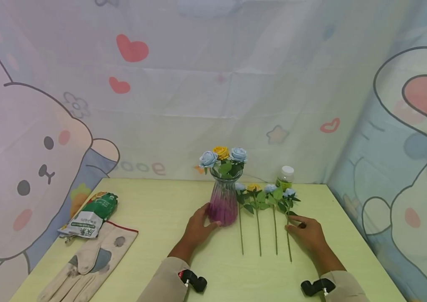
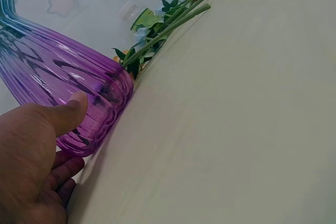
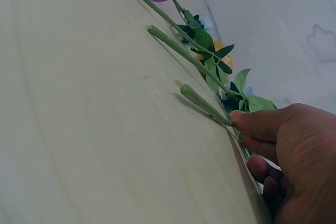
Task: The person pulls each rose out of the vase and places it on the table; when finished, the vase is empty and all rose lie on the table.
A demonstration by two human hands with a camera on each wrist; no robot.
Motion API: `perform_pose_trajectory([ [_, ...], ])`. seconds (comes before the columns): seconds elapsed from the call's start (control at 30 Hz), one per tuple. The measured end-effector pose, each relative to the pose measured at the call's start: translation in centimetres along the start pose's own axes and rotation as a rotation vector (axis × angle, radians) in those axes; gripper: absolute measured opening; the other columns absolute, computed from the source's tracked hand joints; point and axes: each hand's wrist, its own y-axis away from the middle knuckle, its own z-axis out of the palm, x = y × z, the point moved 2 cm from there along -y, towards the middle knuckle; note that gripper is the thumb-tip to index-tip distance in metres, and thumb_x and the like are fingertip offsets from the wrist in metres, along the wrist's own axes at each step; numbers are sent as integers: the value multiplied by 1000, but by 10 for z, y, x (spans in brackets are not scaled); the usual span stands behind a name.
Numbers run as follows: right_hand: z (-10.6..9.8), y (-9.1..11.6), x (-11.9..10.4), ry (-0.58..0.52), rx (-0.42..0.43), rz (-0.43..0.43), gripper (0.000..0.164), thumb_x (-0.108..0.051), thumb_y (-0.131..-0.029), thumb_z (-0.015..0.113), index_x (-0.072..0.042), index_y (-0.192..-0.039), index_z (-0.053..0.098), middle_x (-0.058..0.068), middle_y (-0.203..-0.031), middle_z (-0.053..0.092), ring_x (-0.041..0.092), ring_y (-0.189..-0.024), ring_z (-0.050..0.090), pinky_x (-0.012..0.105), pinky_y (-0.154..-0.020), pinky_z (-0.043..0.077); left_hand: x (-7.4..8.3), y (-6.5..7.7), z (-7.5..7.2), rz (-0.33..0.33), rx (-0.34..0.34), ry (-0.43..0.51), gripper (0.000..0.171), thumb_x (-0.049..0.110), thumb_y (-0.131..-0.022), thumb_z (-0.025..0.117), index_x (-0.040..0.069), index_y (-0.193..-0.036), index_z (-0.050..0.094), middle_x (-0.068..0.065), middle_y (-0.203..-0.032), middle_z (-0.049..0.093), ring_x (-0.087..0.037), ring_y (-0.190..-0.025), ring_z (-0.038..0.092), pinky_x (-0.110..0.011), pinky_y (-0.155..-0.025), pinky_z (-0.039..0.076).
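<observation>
A ribbed glass vase (image 1: pixel 223 203), clear above and purple below, stands upright on the table with two blue roses (image 1: pixel 208 159) and a yellow rose (image 1: pixel 221 152) in it. My left hand (image 1: pixel 197 228) holds the vase low on its left side, thumb across the front. Several artificial roses lie in a row to its right, stems pointing toward me. At the row's right end, my right hand (image 1: pixel 309 235) pinches the stem of a blue rose (image 1: pixel 289 192) between thumb and fingers. The right wrist view shows that stem (image 3: pixel 197 100) close to the tabletop.
A white-capped bottle (image 1: pixel 287 174) with a green label stands behind the lying roses. On the left are a green and white packet (image 1: pixel 91 214) and a pale work glove (image 1: pixel 96 264) on the table (image 1: pixel 153 209). A printed cloth (image 1: pixel 183 92) hangs behind.
</observation>
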Motion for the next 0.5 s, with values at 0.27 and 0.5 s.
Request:
perform_pose_trajectory([
  [0.27,1,-1,-1,14,-25,-26,46,-26,-100,81,-9,-142,74,5,-76,67,16,-70,50,30,-62,42,-1,-1,0,7,7,-6,83,35,-101,80,-6,-163,43,-28,-163,53,-47,-156,47,-62,-129,39],
  [0.5,0,-2,-2,24,-21,-26,42,-27,-102,79,-9,-139,76,10,-82,72,15,-71,55,30,-64,45,-2,-1,0,0,-5,-4,84,36,-101,79,-7,-163,41,-28,-164,51,-47,-156,46,-61,-130,38],
])
